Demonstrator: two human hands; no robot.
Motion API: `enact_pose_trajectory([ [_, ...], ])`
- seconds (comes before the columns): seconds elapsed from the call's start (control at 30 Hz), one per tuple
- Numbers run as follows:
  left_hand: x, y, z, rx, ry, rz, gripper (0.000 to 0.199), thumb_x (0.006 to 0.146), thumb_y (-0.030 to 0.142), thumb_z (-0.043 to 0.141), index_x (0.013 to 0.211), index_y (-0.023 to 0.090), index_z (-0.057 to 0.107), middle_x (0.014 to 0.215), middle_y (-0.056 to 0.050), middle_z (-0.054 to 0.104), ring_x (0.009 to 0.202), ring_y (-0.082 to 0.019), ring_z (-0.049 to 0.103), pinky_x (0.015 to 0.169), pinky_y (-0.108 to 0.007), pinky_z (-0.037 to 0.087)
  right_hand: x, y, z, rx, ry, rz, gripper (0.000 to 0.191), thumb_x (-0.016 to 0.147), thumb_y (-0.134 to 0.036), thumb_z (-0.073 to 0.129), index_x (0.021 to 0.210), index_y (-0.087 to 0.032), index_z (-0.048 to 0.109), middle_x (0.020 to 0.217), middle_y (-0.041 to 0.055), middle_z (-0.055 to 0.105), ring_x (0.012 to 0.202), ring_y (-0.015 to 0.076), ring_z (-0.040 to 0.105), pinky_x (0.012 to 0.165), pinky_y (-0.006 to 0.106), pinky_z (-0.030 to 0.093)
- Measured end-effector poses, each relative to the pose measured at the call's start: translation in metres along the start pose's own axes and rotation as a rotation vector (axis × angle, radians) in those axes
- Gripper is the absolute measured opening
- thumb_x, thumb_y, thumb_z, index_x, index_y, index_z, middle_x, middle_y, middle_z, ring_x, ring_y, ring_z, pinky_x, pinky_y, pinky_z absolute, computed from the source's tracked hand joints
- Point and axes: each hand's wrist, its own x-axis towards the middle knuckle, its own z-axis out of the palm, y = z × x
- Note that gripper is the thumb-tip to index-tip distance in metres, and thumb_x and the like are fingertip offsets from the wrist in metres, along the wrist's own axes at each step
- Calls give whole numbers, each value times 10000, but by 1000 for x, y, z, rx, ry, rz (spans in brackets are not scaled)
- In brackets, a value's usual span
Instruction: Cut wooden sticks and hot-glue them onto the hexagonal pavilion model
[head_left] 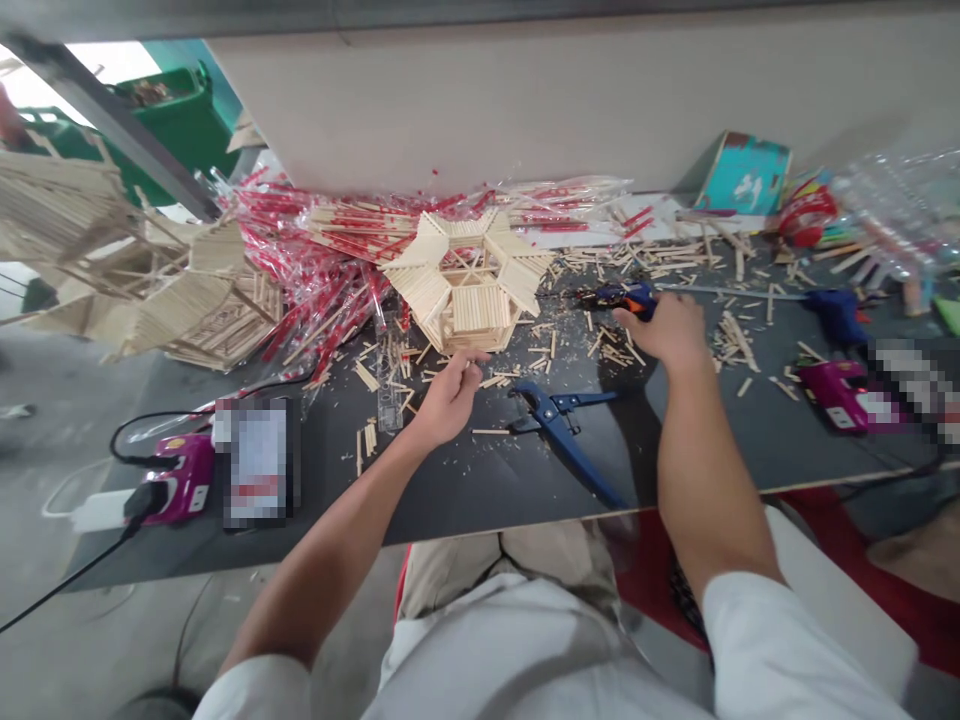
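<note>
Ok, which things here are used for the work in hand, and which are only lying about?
In use, it seems:
star-shaped stick model, beside the left hand
blue tool, in the right hand
blue cutter, probably

Just lying about:
turquoise container
left purple socket block
plastic wrapping

Counted by position from the grip: one left hand (452, 395) and one right hand (675, 330); one star-shaped stick model (480, 308) just beyond the left; one blue cutter (562, 430) between them; two purple power blocks, one farther left (184, 478), one farther right (844, 395); loose sticks (739, 342), uncountable.
</note>
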Motion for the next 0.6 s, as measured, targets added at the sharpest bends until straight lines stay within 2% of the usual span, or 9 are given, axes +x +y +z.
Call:
enact_pose_trajectory([
  [0.07,-3,11,-6,106,-22,32,367,1129,444,351,1262,218,608,672,31,495,584,-151,493,616,-268,387,1,2,7,9,-1,13,696,901,-565,749,1331,-23,671,1313,317,652,1283,443,604,1097,550,443],
  [0.17,-7,30,-13,285,-2,74,307,1099,426,460,1250,225,637,705,12,604,626,-162,585,645,-275,398,1,3,12,63,54,15,664,894,-542,753,1333,-49,681,1284,293,669,1215,418,631,1060,531,464],
  [0.3,-2,61,-17,509,199,117,313,1077,422,514,1269,230,670,923,-54,762,759,-181,696,681,-284,431,3,4,17,109,105,-7,616,913,-493,729,1331,-42,688,1262,283,682,1195,401,639,1075,527,461],
  [0.37,8,77,-20,574,277,86,302,1067,378,520,1264,219,685,958,-70,787,794,-192,723,676,-289,440,5,5,20,128,96,-12,590,917,-451,717,1329,-31,684,1241,281,686,1180,389,643,1082,524,459],
  [0.47,33,97,-27,612,284,57,332,1048,368,550,1292,209,708,926,-73,794,830,-226,741,720,-314,482,8,6,22,166,106,-6,560,902,-407,711,1318,-32,688,1226,273,689,1168,381,643,1088,527,459],
  [0.6,73,105,-36,557,159,47,407,990,390,668,1346,202,731,1015,-98,814,1011,-289,750,852,-372,543,9,6,21,221,153,-1,559,881,-446,709,1283,-58,717,1201,256,705,1159,385,643,1065,521,486],
])
